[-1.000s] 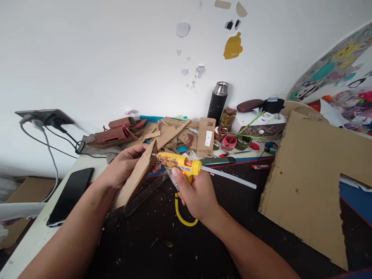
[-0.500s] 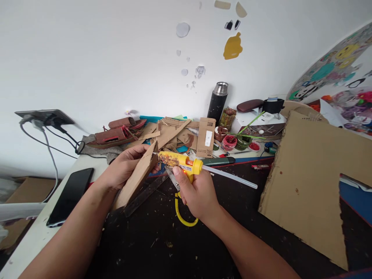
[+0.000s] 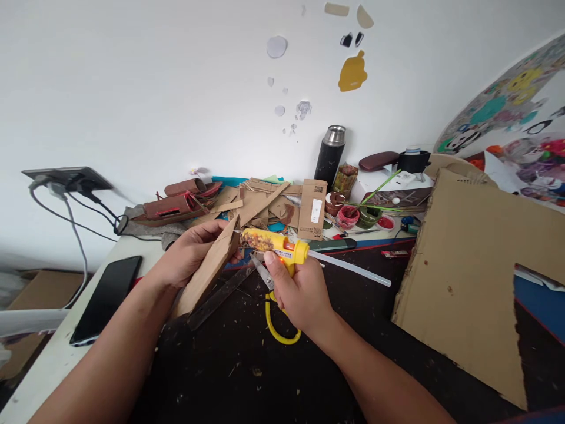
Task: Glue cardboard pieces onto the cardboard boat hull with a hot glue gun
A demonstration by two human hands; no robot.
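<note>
My left hand (image 3: pixel 190 254) is closed around a long folded piece of cardboard (image 3: pixel 206 274), tilted up with its pointed end away from me. In my right hand (image 3: pixel 304 291) is a yellow hot glue gun (image 3: pixel 269 240), its nozzle at the cardboard's upper edge; I cannot tell whether it touches. A clear glue stick (image 3: pixel 353 268) sticks out of the gun's back. Beneath the gun lie scissors (image 3: pixel 282 338) with yellow handles, partly hidden by my right hand. A dark ruler-like strip (image 3: pixel 220 299) lies under the cardboard.
A black phone (image 3: pixel 106 300) rests on the left. Behind my hands are a reddish-brown model boat (image 3: pixel 172 206), cardboard scraps (image 3: pixel 265 203), paint pots (image 3: pixel 348 217) and a black flask (image 3: pixel 331 156). A large cardboard sheet (image 3: pixel 463 282) occupies the right, with a box cutter (image 3: pixel 333 246) nearer the middle.
The glue gun has shifted very slightly to the right along the cardboard's edge. Both hands keep their grips, and the rest looks the same.
</note>
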